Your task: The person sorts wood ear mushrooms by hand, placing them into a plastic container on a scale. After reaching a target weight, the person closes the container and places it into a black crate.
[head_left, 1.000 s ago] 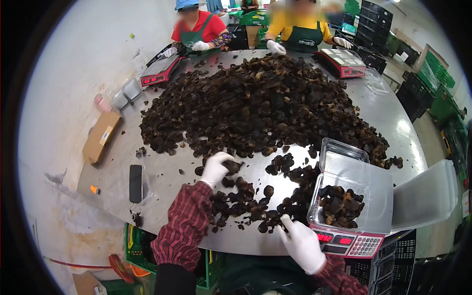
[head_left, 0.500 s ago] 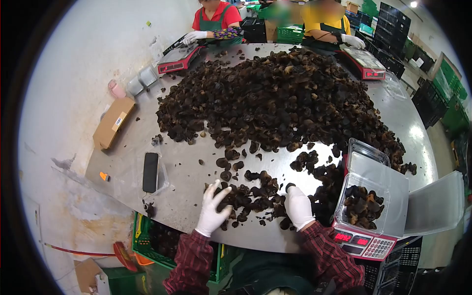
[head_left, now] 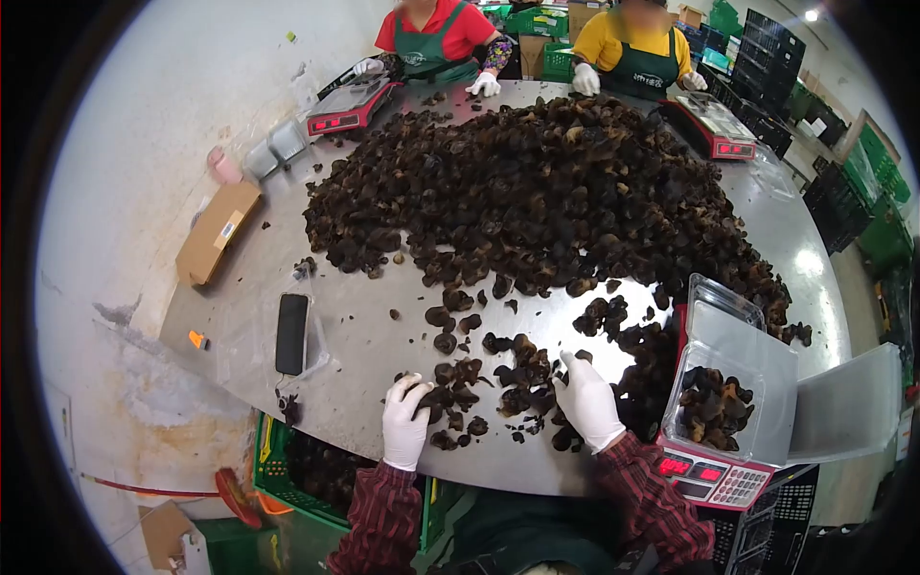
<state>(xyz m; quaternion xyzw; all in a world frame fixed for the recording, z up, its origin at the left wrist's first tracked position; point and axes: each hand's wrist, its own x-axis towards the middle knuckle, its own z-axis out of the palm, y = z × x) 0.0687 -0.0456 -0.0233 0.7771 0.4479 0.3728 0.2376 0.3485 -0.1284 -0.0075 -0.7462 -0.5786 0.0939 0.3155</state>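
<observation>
My left hand [head_left: 406, 420], in a white glove, has its fingers curled over dark wood ear mushrooms [head_left: 458, 383] near the front of the metal table. A small dark piece shows at its fingertips. My right hand [head_left: 586, 402], also gloved, is closed, with a wood ear mushroom [head_left: 583, 356] at its fingertips. Between the two hands lie loose clumps of wood ears [head_left: 522, 369]. To the right, a clear plastic box [head_left: 762, 383] holding wood ears [head_left: 714, 410] rests on a red and white scale [head_left: 714, 477]; its lid [head_left: 848, 402] hangs open.
A large heap of wood ears [head_left: 537, 192] covers the table's middle. A phone [head_left: 291, 333] and cardboard box [head_left: 218, 233] lie left. Below the front edge is a green crate [head_left: 273, 460]. Across the table stand two co-workers with scales [head_left: 350, 107] [head_left: 714, 129].
My left hand's spread fingers have curled in over the wood ears. My right hand has shifted slightly. Both co-workers have moved their hands toward the heap's far edge.
</observation>
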